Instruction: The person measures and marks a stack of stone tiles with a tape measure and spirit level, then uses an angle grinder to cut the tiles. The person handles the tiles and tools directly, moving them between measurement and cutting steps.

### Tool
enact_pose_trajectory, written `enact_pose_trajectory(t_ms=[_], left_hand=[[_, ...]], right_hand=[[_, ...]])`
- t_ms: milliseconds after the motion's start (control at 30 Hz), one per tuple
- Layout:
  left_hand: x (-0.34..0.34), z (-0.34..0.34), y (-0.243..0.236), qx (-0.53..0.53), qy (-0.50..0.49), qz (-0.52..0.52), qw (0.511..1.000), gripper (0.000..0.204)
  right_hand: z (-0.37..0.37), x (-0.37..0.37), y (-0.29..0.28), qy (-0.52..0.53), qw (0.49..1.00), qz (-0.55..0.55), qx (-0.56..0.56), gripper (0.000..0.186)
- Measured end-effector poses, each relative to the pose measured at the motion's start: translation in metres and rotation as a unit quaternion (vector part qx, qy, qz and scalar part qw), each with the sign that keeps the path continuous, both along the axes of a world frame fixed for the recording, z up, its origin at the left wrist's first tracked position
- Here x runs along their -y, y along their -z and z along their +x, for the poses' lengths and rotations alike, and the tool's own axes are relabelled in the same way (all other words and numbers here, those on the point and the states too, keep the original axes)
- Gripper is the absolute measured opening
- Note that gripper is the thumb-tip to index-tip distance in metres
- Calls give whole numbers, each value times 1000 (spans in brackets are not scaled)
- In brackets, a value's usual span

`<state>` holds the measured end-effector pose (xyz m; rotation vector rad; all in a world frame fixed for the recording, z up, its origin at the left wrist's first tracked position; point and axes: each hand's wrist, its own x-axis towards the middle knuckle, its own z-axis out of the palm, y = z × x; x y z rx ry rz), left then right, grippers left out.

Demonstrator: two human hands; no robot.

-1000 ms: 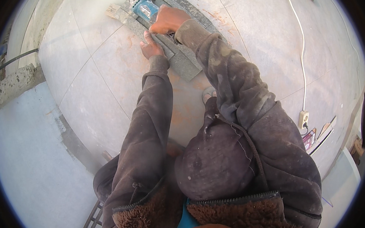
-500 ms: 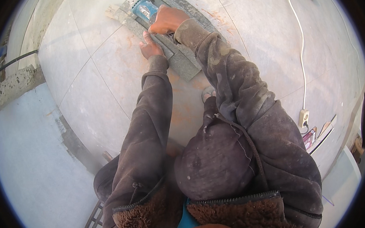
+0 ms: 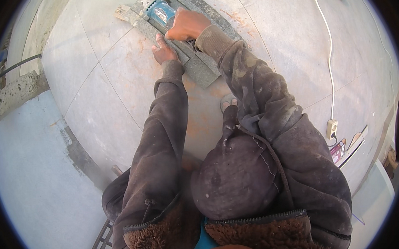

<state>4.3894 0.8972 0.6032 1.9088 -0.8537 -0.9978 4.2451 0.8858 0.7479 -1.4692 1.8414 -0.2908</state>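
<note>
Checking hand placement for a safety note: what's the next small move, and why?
I'd probably ease the left hand slightly back toward the person, along the edge of the grey slabs. The right hand grips a blue power tool over those slabs, and the left fingers point up close beside it, so more clearance seems prudent.

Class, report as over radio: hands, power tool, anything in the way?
Right hand: gripping blue power tool over grey strips. Left hand: against strips. White cord: off right, clear of hands.
</note>
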Motion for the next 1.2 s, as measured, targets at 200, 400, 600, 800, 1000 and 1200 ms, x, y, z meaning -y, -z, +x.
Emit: enact_pose_trajectory(t_ms=[200, 400, 600, 800, 1000, 1200], left_hand=[[3, 6, 7, 26, 6, -7, 1000, 85], [5, 6, 11, 6, 9, -16, 1000, 85], [4, 5, 8, 3, 8, -13, 1000, 84], [0, 0, -4, -16, 2, -10, 1000, 80], [-1, -1, -9, -3, -4, -6, 1000, 80], [-2, -2, -10, 6, -3, -5, 1000, 83]], right_hand=[[3, 2, 0, 0, 1000, -1, -8, 72], [3, 7, -6, -4, 1000, 25, -2, 60], [2, 9, -4, -7, 1000, 29, -2, 59], [1, 4, -6, -5, 1000, 23, 1, 62], [-2, -6, -12, -5, 1000, 22, 12, 67], [-4, -14, -14, 3, 1000, 16, 8, 66]])
